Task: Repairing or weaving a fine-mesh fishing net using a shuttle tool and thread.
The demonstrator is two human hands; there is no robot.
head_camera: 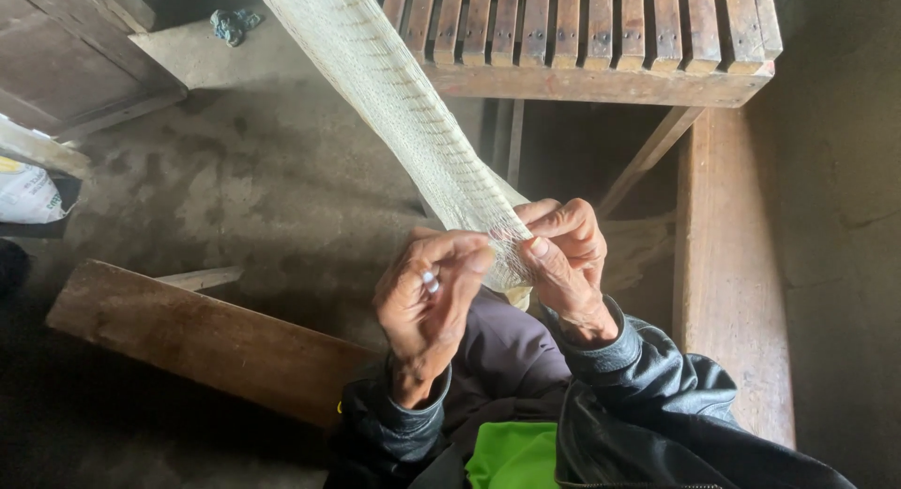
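Far left on the floor sit a white sack (pixel 26 193) & a near plank (pixel 197 334). Your left hand (pixel 427 297) pinches the pale net strip (pixel 413 123) at its near end, w/ a small white thing, maybe a needle, between fingers. Right hand (pixel 568 254) grips the same edge. Net's light, soft, snag-prone: hold the woven edge. Slatted bench (pixel 601 38) lies far right.

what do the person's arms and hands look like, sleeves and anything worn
Both hands, the left hand and the right hand, are bare, with no gloves. Both arms are in dark jacket sleeves with a slight leathery sheen, creased, and ending in gathered cuffs at the wrists. No watch shows. A small pale spot on the left hand is too small to tell.
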